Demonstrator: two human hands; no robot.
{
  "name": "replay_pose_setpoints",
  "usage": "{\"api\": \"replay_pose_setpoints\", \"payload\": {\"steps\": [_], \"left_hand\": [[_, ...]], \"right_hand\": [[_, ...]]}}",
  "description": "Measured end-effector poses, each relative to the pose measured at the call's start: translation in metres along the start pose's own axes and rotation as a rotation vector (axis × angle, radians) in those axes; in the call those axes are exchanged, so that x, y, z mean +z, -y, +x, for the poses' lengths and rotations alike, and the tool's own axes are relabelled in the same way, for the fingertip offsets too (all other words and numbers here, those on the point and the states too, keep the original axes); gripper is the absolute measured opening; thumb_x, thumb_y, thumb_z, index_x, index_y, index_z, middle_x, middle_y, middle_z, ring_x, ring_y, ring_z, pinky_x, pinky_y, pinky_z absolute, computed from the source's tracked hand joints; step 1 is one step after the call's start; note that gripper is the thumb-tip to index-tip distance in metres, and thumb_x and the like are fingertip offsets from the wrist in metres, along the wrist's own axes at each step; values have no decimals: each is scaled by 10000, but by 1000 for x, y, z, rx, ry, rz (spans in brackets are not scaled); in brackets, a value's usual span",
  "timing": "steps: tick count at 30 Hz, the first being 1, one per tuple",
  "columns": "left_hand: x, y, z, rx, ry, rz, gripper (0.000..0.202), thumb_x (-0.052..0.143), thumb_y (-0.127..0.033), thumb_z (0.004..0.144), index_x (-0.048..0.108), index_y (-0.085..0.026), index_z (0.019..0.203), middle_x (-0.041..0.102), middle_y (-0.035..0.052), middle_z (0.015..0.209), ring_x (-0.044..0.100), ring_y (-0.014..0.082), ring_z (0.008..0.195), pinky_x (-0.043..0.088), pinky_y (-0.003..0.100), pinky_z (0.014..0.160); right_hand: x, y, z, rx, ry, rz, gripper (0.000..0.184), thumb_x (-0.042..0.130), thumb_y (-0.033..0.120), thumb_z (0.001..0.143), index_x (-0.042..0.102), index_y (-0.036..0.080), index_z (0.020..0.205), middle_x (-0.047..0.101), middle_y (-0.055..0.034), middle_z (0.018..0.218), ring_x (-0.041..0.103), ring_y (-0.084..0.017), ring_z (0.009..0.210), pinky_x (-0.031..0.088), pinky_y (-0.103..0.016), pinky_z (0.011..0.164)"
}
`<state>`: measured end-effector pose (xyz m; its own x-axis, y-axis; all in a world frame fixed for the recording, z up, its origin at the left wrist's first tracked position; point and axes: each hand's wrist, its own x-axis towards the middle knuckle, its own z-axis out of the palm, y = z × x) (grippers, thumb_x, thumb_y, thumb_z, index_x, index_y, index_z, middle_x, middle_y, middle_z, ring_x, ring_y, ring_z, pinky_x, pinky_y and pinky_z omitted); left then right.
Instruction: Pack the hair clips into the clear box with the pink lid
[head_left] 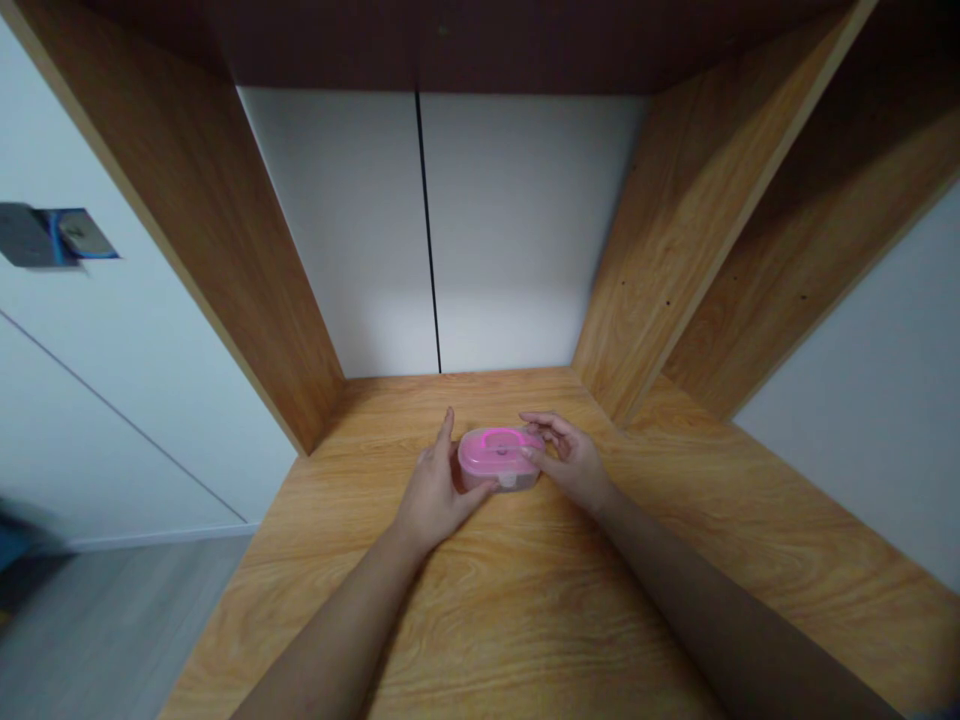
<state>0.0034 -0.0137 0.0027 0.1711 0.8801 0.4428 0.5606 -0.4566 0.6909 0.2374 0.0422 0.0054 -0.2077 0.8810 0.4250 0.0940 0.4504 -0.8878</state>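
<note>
A small oval plastic box [487, 465] with a pink lid, a moulded handle loop on top and a clear lower part rests on the wooden desk top. A pale clasp shows at its front. My left hand [437, 495] cups the box's left end, its thumb along the front and its index finger pointing up and away. At the right end, my right hand [571, 462] holds the box with the thumb on the lid's edge and the fingers curled behind. The lid looks closed. What is inside is too faint to make out.
The wooden desk top [480, 600] runs under both forearms. Upright wooden panels stand at left [225, 250] and right [675, 230], with a dark shelf [450, 45] overhead and a white back panel [510, 230] behind. A wall socket plate [22, 235] sits at far left.
</note>
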Motion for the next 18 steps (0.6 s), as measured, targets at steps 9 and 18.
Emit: {"api": "replay_pose_setpoints", "payload": {"steps": [9,18], "left_hand": [[-10,-11,0,152,45,126,733,724,-477,832,447,-235,1466,636,132,1345,611,318,1190,446,521,1054],[-6,-9,4,83,13,-55,471,610,-374,948,554,-246,1398,654,83,1351,628,250,1206,478,432,1067]], "right_hand": [[-2,9,1,-122,158,-99,295,696,434,870,750,243,1089,601,-101,1147,585,-235,1130,483,-414,1012],[0,19,-1,-85,341,-99,378,663,451,906,704,290,1246,607,-94,1327,520,-251,1291,396,-445,1126]]}}
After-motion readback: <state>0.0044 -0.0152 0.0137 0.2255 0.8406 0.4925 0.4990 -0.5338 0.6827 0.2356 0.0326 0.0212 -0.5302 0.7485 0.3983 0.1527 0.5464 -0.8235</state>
